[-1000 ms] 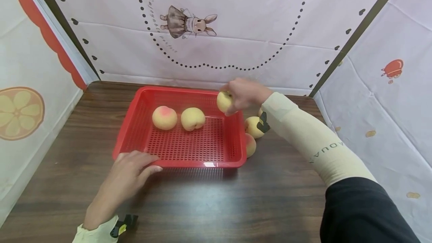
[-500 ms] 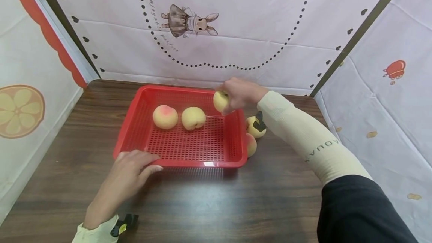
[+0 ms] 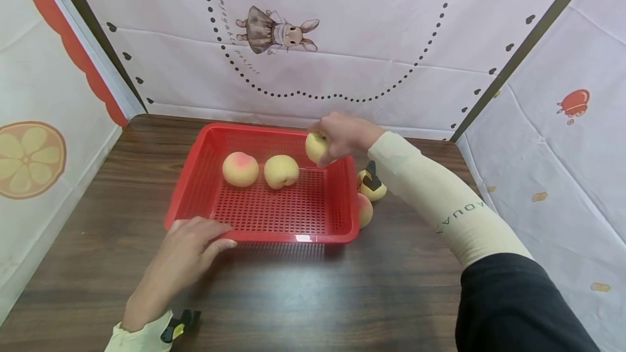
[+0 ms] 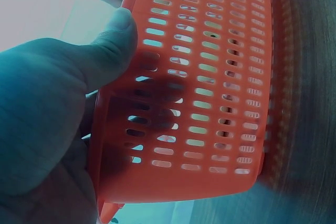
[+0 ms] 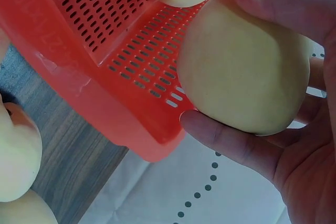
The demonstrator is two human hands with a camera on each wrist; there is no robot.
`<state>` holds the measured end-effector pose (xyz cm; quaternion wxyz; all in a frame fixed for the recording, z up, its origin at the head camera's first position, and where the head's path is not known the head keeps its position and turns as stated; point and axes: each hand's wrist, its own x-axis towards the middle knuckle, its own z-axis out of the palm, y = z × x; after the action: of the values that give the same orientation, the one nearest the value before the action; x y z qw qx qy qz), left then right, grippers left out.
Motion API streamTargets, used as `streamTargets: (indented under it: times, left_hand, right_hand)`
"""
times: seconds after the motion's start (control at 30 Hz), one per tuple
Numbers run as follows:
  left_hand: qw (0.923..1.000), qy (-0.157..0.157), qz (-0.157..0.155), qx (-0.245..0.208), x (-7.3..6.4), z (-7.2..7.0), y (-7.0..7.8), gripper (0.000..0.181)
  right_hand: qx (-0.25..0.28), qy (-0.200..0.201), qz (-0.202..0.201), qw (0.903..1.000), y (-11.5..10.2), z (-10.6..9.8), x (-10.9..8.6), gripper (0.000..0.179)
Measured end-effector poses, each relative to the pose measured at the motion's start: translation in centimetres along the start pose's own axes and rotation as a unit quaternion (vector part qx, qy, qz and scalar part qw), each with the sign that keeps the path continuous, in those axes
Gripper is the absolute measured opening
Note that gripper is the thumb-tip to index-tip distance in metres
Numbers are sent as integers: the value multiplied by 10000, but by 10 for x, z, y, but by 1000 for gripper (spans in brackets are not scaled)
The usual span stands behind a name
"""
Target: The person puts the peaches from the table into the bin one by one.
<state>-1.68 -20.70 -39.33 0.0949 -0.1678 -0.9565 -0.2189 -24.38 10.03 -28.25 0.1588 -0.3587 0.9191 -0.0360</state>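
Observation:
My right hand [image 3: 344, 136] grips a pale yellow peach [image 3: 315, 147] over the back right corner of a red plastic basket [image 3: 269, 237]. In the right wrist view, thumb and fingers wrap around this peach [image 5: 244, 69]. Two peaches lie inside the basket: a pink-topped one [image 3: 240, 169] on the left and a yellow one [image 3: 281, 171] beside it. My left hand [image 3: 183, 254] holds the basket's front left rim; in the left wrist view the thumb [image 4: 113, 51] lies over the rim, and the other fingers are mostly hidden.
More peaches sit on the dark wood table [image 3: 293, 297] just right of the basket, one pinkish [image 3: 364, 211] and another [image 3: 374, 192] partly covered by the right wrist strap. Printed white cloth [image 3: 342, 31] walls the table at the back and sides.
My right hand has shifted slightly left with the peach, farther over the basket. The left hand keeps its hold on the rim, and the basket stays in place.

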Motion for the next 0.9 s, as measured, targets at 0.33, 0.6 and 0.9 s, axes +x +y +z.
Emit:
streamTargets:
  times: [0.33, 0.6, 0.9]
  left_hand:
    - [10000, -15, -4, -38, -1, 0, 0, 30]
    - [10000, 53, 39, -28, 0, 0, -1, 31]
    - [10000, 20, 22, -3, 0, 0, 0, 29]
  right_hand:
    - [79, 3, 74, 9999, 0, 6, 4, 53]
    - [198, -38, 6, 9998, 1, 11, 6, 44]
    - [-119, -142, -138, 9997, 3, 21, 10, 38]
